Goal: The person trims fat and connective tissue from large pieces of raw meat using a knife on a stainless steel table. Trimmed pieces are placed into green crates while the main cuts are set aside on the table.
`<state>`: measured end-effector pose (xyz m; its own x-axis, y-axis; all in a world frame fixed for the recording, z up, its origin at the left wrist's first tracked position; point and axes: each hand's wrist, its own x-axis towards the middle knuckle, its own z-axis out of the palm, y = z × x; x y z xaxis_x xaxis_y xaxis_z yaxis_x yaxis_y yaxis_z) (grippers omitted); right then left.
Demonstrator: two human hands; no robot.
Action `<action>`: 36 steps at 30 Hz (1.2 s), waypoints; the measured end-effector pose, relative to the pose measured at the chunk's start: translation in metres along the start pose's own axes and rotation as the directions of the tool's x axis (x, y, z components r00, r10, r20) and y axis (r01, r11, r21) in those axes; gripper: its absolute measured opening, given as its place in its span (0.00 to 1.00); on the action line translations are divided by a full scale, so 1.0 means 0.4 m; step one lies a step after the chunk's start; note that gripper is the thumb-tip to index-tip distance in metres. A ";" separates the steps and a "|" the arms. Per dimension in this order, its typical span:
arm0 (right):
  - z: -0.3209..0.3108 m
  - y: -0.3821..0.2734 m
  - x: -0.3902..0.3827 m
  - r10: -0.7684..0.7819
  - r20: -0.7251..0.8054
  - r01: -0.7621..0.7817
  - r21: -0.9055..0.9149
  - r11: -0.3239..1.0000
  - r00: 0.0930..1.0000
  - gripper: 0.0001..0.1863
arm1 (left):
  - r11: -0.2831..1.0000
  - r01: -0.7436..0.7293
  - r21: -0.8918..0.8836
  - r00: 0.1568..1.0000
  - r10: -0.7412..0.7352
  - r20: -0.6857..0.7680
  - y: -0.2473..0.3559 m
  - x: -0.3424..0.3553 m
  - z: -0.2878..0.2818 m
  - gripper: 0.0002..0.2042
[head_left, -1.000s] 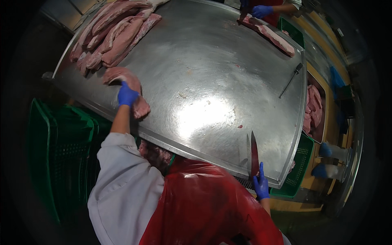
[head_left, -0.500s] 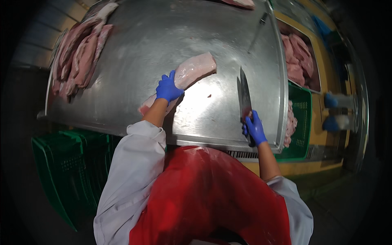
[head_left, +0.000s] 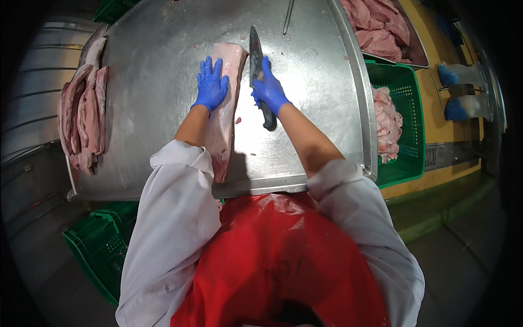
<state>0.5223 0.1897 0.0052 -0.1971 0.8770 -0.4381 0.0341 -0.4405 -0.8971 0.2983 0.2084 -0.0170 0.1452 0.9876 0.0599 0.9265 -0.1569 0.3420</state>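
A long, pale slab of raw meat (head_left: 222, 136) lies lengthwise on the steel table, running from near its front edge toward the middle. My left hand (head_left: 211, 87), in a blue glove, rests flat on the slab's far part with its fingers stretched out and apart. My right hand (head_left: 269, 90), gloved in blue too, is closed around a black-handled knife (head_left: 254, 52). The blade points away from me, just right of the slab's far end. Part of the slab is hidden under my left hand and forearm.
Long meat strips (head_left: 84, 117) are piled at the table's left edge. To the right, a green crate (head_left: 412, 120) holds pale trimmings, beyond it a metal tray (head_left: 417, 41) holds meat pieces. A thin metal rod (head_left: 288, 16) lies at the far side. Green crates (head_left: 101, 240) stand lower left.
The slab has turned from slanting to nearly straight away from me. My left hand has gone from gripping it to lying flat on it. My right hand has brought the knife left, beside the slab.
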 end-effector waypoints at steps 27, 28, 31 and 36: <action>0.120 0.018 -0.064 0.064 0.232 0.026 -0.367 0.930 0.971 0.43 | 0.997 -0.001 -0.080 0.989 -0.011 -0.146 -0.060 0.055 0.025 0.29; 0.114 0.059 -0.116 0.031 0.255 0.077 -0.404 0.912 0.966 0.46 | 0.996 -0.008 -0.085 0.990 -0.004 -0.142 -0.063 0.057 0.027 0.29; 0.138 0.044 -0.199 0.109 0.259 -0.041 -0.254 0.966 0.960 0.44 | 0.979 -0.085 -0.187 0.984 0.053 -0.170 -0.074 0.017 0.015 0.28; 0.139 -0.030 -0.096 0.190 0.154 -0.132 -0.326 0.936 0.970 0.43 | 0.932 -0.201 -0.301 0.971 0.231 0.067 -0.014 -0.181 -0.072 0.28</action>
<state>0.4749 0.1508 0.0360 -0.3355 0.7369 -0.5868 0.3774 -0.4656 -0.8005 0.2727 0.1376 0.0040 0.3780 0.9228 0.0745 0.7300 -0.3465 0.5890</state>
